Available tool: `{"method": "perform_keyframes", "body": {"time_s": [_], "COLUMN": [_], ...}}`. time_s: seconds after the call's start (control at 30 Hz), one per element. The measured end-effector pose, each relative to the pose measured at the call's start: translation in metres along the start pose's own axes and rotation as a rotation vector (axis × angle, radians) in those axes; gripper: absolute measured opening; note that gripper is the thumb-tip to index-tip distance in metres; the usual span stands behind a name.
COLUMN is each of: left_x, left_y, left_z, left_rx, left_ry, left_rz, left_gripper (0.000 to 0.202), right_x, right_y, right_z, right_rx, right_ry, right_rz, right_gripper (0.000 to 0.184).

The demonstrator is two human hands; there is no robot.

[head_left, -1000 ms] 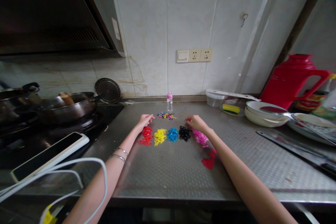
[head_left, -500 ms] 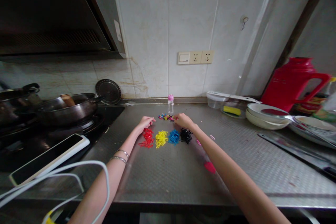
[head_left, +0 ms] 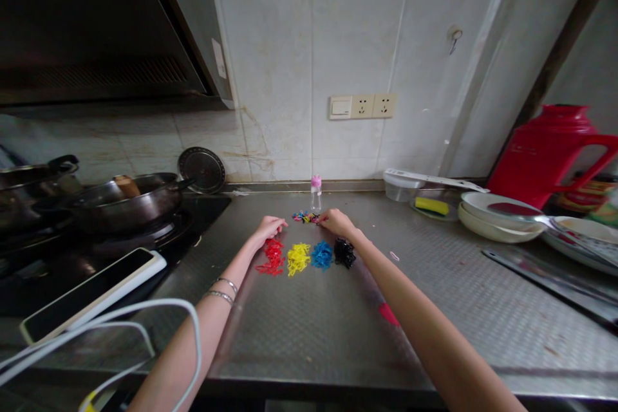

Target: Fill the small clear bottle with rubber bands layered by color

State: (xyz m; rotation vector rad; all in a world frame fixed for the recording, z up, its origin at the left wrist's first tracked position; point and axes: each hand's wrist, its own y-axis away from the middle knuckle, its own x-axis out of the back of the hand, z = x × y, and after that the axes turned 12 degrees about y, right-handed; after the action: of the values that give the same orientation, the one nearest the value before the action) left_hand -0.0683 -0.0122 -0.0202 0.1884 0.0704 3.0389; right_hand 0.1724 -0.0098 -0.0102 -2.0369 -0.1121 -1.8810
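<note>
The right hand [head_left: 337, 222] is at the right end of a small mixed-colour heap of looped pieces [head_left: 305, 217], its fingertips drawn close together at the heap's edge; whether a piece is pinched between them cannot be told. The left hand [head_left: 271, 228] is near the heap's other end, a little apart from it, fingers loosely curled and narrow, and what they may hold is too small to make out. Nearer the person, four single-colour piles lie in a row on the metal counter [head_left: 290, 341]: the red pile [head_left: 273, 256] just below the left hand, then the yellow pile [head_left: 299, 259], the blue pile [head_left: 322, 255] and the black pile [head_left: 344, 253], the last beside the right wrist. A lone pale pink loop [head_left: 394, 256] lies to the right of that forearm, and a red patch [head_left: 387, 314] shows partly behind the forearm. Just beyond the mixed heap, a clear bottle with a pink cap [head_left: 316, 192] stands upright near the wall. Farther right are a yellow sponge [head_left: 431, 206], stacked white bowls [head_left: 497, 222] and a red jug [head_left: 541, 154]; far left, a metal pan [head_left: 130, 206] sits on the stove.
</note>
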Motion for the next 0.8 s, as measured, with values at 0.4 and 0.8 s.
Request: {"method": "perform_keyframes", "body": {"time_s": [0.4,0.8], "left_x": [0.002,0.002], "left_y": [-0.003,-0.002], "left_z": [-0.002,0.0], "left_rx": [0.009,0.013], "left_ry": [0.005,0.001], "left_rz": [-0.008,-0.013], "left_gripper": [0.025,0.027], "right_x": [0.015,0.028], "right_y": [0.03,0.071], "right_z": [0.04,0.058], "right_rx": [0.087,0.028], "right_ry": [-0.223,-0.383], "right_rz": [0.046,0.077], "right_gripper": [0.017,0.033]}}
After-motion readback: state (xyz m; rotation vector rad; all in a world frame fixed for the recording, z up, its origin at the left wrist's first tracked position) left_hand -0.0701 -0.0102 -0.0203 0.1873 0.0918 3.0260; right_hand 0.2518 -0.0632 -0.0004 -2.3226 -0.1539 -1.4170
